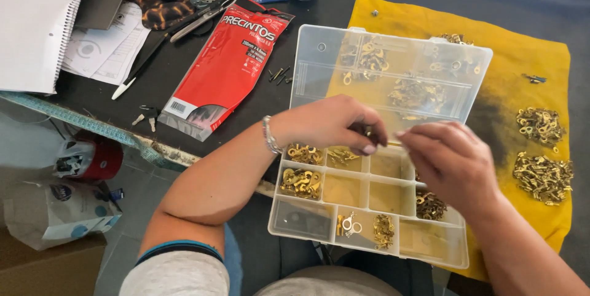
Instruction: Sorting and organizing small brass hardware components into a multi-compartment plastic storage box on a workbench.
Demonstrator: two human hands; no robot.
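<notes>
Clear organiser box (369,253) overhangs the table edge: near row holds a dark part, a few silver-and-brass ring lugs and a small brass heap; middle and far-left cells hold brass lugs (300,180), several cells bare. Above it, left hand (329,125) has fingertips pinched together on a small dark piece, too small to identify; right hand (448,161) has fingers drawn together at a thin brass bit, grip unclear. Behind: open lid (319,81), yellow cloth (528,56) with loose lug heaps (541,176), red packet (230,62).
</notes>
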